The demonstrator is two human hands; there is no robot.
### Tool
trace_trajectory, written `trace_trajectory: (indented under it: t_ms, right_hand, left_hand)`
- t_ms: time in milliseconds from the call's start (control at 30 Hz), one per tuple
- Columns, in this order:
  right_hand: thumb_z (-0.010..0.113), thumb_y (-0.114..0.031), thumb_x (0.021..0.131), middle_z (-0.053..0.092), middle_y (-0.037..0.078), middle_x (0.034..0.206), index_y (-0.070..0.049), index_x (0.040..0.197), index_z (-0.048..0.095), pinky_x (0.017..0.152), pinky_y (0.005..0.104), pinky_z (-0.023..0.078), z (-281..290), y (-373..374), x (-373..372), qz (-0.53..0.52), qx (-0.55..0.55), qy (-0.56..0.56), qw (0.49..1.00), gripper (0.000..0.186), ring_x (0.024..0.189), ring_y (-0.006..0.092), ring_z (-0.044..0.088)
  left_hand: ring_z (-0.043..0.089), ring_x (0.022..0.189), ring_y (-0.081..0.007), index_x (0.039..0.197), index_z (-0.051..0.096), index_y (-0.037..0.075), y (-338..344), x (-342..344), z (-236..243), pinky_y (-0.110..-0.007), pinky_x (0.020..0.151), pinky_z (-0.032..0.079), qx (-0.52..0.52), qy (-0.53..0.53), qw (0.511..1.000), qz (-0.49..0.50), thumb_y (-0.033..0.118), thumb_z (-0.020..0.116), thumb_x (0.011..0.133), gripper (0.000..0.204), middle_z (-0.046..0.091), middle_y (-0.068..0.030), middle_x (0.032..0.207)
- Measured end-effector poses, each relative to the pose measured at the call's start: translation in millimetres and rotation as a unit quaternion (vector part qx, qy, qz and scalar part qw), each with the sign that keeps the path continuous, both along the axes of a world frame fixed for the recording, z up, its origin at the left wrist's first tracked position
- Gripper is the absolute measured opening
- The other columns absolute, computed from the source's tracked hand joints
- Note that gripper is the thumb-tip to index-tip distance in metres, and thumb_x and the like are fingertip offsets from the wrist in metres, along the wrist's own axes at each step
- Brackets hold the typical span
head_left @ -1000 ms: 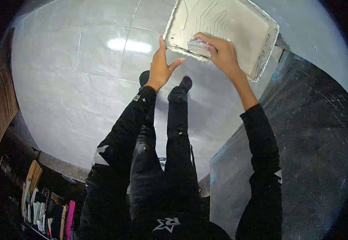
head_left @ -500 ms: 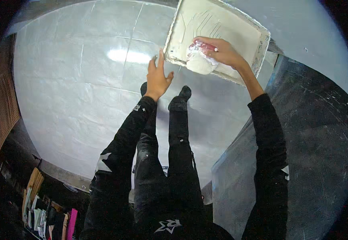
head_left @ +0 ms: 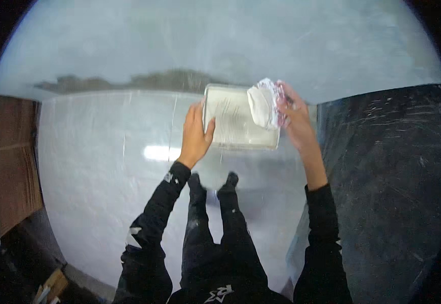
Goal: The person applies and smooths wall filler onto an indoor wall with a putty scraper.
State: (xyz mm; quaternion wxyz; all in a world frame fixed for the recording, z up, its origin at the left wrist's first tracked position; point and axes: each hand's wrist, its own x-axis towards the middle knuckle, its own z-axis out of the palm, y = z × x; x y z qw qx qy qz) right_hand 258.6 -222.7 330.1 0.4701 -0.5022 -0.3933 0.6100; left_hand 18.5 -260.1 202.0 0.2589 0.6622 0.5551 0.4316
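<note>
In the head view, a shallow tray [head_left: 228, 133] of cream paint, with grooves in its bottom, lies ahead of my feet. My left hand [head_left: 195, 133] grips the tray's left side, thumb over the rim. Above the tray's right part, my right hand [head_left: 294, 115] is closed on a paint applicator [head_left: 260, 106] with a white, paint-coated pad and red, paint-smeared handle. The pad's underside is partly turned up; motion blurs it a little.
A pale grey wall [head_left: 220, 40] with a dark stain along its base rises ahead. Glossy grey floor [head_left: 93, 182] spreads beneath me. A dark scuffed surface [head_left: 382, 177] borders the right, a brown panel [head_left: 12, 162] the left, with wooden pieces [head_left: 53, 286] at lower left.
The view has swung up toward the wall. My left hand has taken hold of the tray, which sits more central and straighter. The applicator in my right hand has risen and tipped.
</note>
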Motion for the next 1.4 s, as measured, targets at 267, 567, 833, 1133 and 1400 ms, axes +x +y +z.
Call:
trace_trajectory:
  t_ms: [267, 567, 833, 1133, 1400]
  right_hand:
    - [0.055, -0.002, 0.097, 0.056, 0.014, 0.132, -0.002, 0.147, 0.035, 0.095, 0.0354, 0.054, -24.4, -24.4, -22.3, -0.065, 0.079, 0.132, 0.986, 0.053, 0.115, 0.0205, 0.06]
    - [0.054, 0.002, 0.096, 0.054, 0.018, 0.131, 0.002, 0.145, 0.03, 0.095, 0.0382, 0.056, -103.5, 15.4, -13.8, -0.039, 0.269, 0.155, 0.95, 0.055, 0.118, 0.0269, 0.06]
    - [0.055, -0.004, 0.096, 0.059, 0.015, 0.123, 0.004, 0.128, 0.05, 0.098, 0.0431, 0.053, -119.8, 27.9, -20.0, -0.077, 0.338, 0.144, 0.927, 0.033, 0.11, 0.0265, 0.063]
    - [0.055, -0.002, 0.095, 0.058, 0.018, 0.12, 0.006, 0.128, 0.047, 0.092, 0.047, 0.058, -76.4, 40.0, -10.2, -0.201, 0.396, 0.088, 0.891, 0.035, 0.105, 0.029, 0.064]
    - [0.065, -0.008, 0.09, 0.066, 0.018, 0.118, 0.003, 0.124, 0.06, 0.093, 0.0453, 0.057, 61.8, 34.4, 40.1, -0.323, 0.542, -0.04, 0.775, 0.036, 0.108, 0.0299, 0.067]
  left_hand:
    - [0.04, 0.136, -0.0391, 0.145, 0.038, 0.0, 42.2, -19.0, -4.5, -0.045, 0.114, 0.031, 0.159, -0.033, 0.986, -0.045, 0.014, 0.055, 0.098, 0.052, 0.045, -0.0226, 0.143]
    - [0.04, 0.134, -0.0435, 0.143, 0.041, 0.0, 112.4, -27.0, -53.0, -0.047, 0.113, 0.031, 0.437, -0.029, 0.898, -0.029, 0.015, 0.055, 0.098, 0.05, 0.047, -0.0242, 0.141]
    - [0.044, 0.134, -0.0353, 0.142, 0.043, -0.001, 126.8, -52.6, -33.4, -0.042, 0.113, 0.032, 0.552, 0.003, 0.832, -0.054, 0.018, 0.054, 0.099, 0.048, 0.048, -0.0221, 0.139]
    - [0.044, 0.132, -0.038, 0.141, 0.044, 0.002, 135.9, -79.9, -32.0, -0.045, 0.112, 0.033, 0.601, 0.061, 0.793, -0.083, 0.017, 0.057, 0.097, 0.049, 0.049, -0.0217, 0.138]
    - [0.048, 0.123, -0.0387, 0.139, 0.046, 0.005, 128.5, -52.4, 2.8, -0.044, 0.106, 0.038, 0.63, 0.018, 0.769, -0.108, 0.02, 0.058, 0.095, 0.048, 0.051, -0.0196, 0.131]
